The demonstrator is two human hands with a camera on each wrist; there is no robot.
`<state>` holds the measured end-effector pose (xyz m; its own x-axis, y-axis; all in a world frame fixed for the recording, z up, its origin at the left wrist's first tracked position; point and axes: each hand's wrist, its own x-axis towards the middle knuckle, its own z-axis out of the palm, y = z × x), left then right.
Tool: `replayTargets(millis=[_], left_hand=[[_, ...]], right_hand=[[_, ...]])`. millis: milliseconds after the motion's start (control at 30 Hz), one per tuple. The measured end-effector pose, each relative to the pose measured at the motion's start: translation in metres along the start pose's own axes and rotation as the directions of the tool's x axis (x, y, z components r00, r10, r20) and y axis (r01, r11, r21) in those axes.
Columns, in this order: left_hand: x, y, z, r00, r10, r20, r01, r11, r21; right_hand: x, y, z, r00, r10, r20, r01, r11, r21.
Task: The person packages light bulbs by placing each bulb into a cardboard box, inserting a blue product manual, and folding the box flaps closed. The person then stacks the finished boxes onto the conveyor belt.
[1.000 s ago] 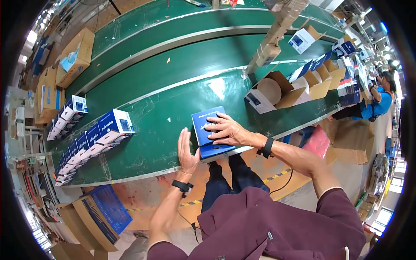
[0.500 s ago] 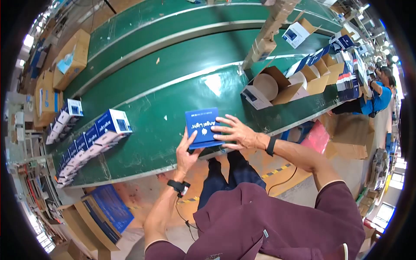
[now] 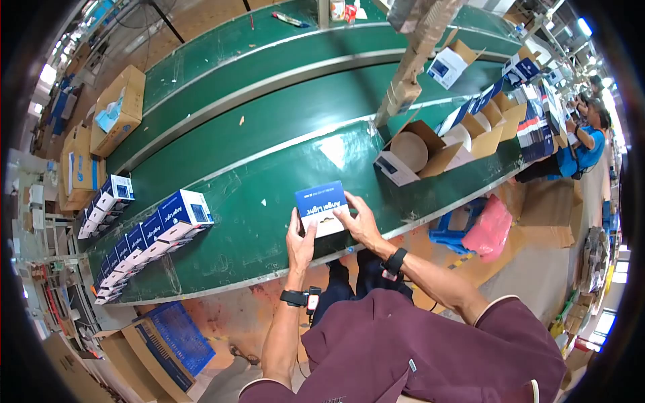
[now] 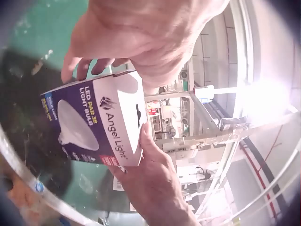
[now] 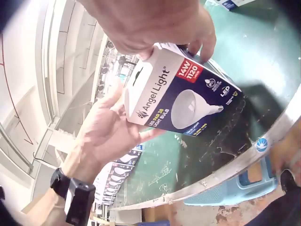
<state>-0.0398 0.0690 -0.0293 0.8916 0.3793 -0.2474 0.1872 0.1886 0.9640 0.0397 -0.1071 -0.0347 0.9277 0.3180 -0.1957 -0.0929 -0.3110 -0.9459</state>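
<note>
A blue and white "Angel Light" LED bulb box (image 3: 322, 207) is held up over the near edge of the green conveyor table (image 3: 255, 134). My left hand (image 3: 300, 236) grips its left side, fingers curled behind it. My right hand (image 3: 363, 221) grips the right side. In the left wrist view the box (image 4: 94, 122) sits under my left hand (image 4: 141, 37), with the right hand's (image 4: 155, 183) thumb on its white face. The right wrist view shows the box (image 5: 183, 94) with a bulb picture, between my right hand (image 5: 155, 23) and left hand (image 5: 103, 127).
A row of several upright blue and white boxes (image 3: 154, 232) stands on the table at left. Open cartons (image 3: 416, 151) lie at right. Cardboard boxes (image 3: 117, 101) sit at far left. A blue crate (image 3: 450, 235), a pink bag (image 3: 490, 225) and a carton of flat blue boxes (image 3: 161, 336) are on the floor. A person in blue (image 3: 578, 144) is at far right.
The box lay flat on the table edge under my right hand. My left hand took hold, and both hands lifted and turned it so its white face shows.
</note>
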Motion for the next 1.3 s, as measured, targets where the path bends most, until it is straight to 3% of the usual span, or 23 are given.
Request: replayTargets(millis=[33,67,100,167,200,233,267,300,333,367,433,467,500,667,800,833,900,933,967,1033,1100,1167,1300], left_hand=[[0.007,0.008,0.0,1.0,-0.008,0.011,0.008,1.0,-0.024],[0.012,0.013,-0.001,0.999,-0.019,0.033,0.011,0.972,0.233],[0.015,0.006,0.004,0.997,0.052,-0.052,-0.028,0.92,0.391],[0.018,-0.016,0.009,0.987,0.102,-0.124,-0.048,0.925,0.376],[0.021,-0.024,0.009,0.99,0.055,-0.132,-0.012,0.953,0.304],[0.016,0.004,0.011,0.983,-0.181,-0.032,0.184,0.973,0.138],[0.019,-0.025,0.009,0.991,-0.079,-0.112,0.103,0.966,0.237],[0.024,-0.041,0.005,0.977,0.123,-0.171,-0.04,0.905,0.423],[0.028,-0.032,0.006,0.991,0.045,-0.127,-0.015,0.972,0.234],[0.03,-0.011,0.004,0.996,-0.042,-0.075,0.057,0.978,0.2],[0.043,0.027,0.015,0.968,-0.193,-0.161,0.244,0.874,0.42],[0.058,0.013,0.021,0.974,0.068,-0.215,0.061,0.839,0.54],[0.062,-0.009,0.028,0.924,0.307,-0.23,-0.08,0.741,0.666],[0.05,0.009,0.029,0.956,0.157,-0.248,0.094,0.637,0.765],[0.066,0.022,0.026,0.965,0.12,-0.235,0.115,0.61,0.784],[0.069,0.033,0.024,0.961,0.093,-0.259,0.147,0.622,0.769],[0.08,0.023,0.017,0.797,0.579,-0.174,0.09,0.171,0.981],[0.067,0.042,0.021,0.841,0.508,-0.184,0.087,0.209,0.974],[0.046,0.03,0.032,0.895,0.435,-0.098,-0.019,0.257,0.966],[0.043,-0.006,0.032,0.881,0.441,-0.17,0.055,0.262,0.963],[0.048,0.012,0.025,0.873,0.438,-0.216,0.103,0.268,0.958],[0.065,0.019,0.002,0.881,0.452,-0.136,0.091,0.121,0.988],[0.138,0.043,-0.062,0.842,0.515,-0.159,0.159,0.046,0.986]], right_hand=[[0.0,0.001,0.001,1.0,-0.015,0.014,0.016,0.998,-0.056],[0.001,0.005,0.003,1.0,0.011,0.025,-0.011,1.0,-0.013],[0.001,0.009,0.005,1.0,0.021,-0.006,-0.021,1.0,-0.004],[0.01,0.014,0.015,0.998,0.033,-0.059,-0.032,0.999,0.021],[0.01,-0.01,0.017,0.991,-0.039,-0.131,0.018,0.988,-0.156],[0.018,-0.015,0.019,0.994,0.089,-0.064,-0.092,0.995,-0.046],[0.013,-0.026,0.019,0.994,0.093,-0.055,-0.092,0.996,0.013],[0.017,-0.008,0.025,0.994,0.099,-0.041,-0.094,0.989,0.111],[0.021,-0.001,0.026,0.999,0.032,0.011,-0.034,0.956,0.292],[0.022,-0.01,0.021,0.998,0.026,0.063,-0.043,0.961,0.274],[0.019,-0.014,0.016,0.998,-0.06,-0.008,0.06,0.998,-0.013],[0.023,-0.011,0.016,0.998,-0.06,0.018,0.06,0.997,0.042],[0.016,-0.015,0.016,0.998,-0.041,0.049,0.036,0.994,0.1],[0.021,-0.005,0.014,0.982,0.067,0.179,-0.112,0.959,0.258],[0.034,0.02,0.029,0.999,-0.042,0.019,0.038,0.986,0.161],[0.042,0.012,0.033,0.994,0.055,0.091,-0.074,0.972,0.222],[0.061,0.004,0.05,0.981,0.067,0.18,-0.133,0.913,0.385],[0.075,0.015,0.064,0.983,0.053,0.177,-0.118,0.916,0.382],[0.097,0.034,0.087,0.983,0.053,0.176,-0.104,0.948,0.3],[0.094,-0.025,0.075,0.917,0.028,0.399,-0.272,0.775,0.57],[0.117,0.016,0.068,0.754,0.222,0.618,-0.594,0.632,0.498],[0.105,0.003,0.052,0.796,0.305,0.522,-0.49,0.832,0.261],[0.082,0.012,0.015,0.729,0.303,0.614,-0.492,0.856,0.161]])
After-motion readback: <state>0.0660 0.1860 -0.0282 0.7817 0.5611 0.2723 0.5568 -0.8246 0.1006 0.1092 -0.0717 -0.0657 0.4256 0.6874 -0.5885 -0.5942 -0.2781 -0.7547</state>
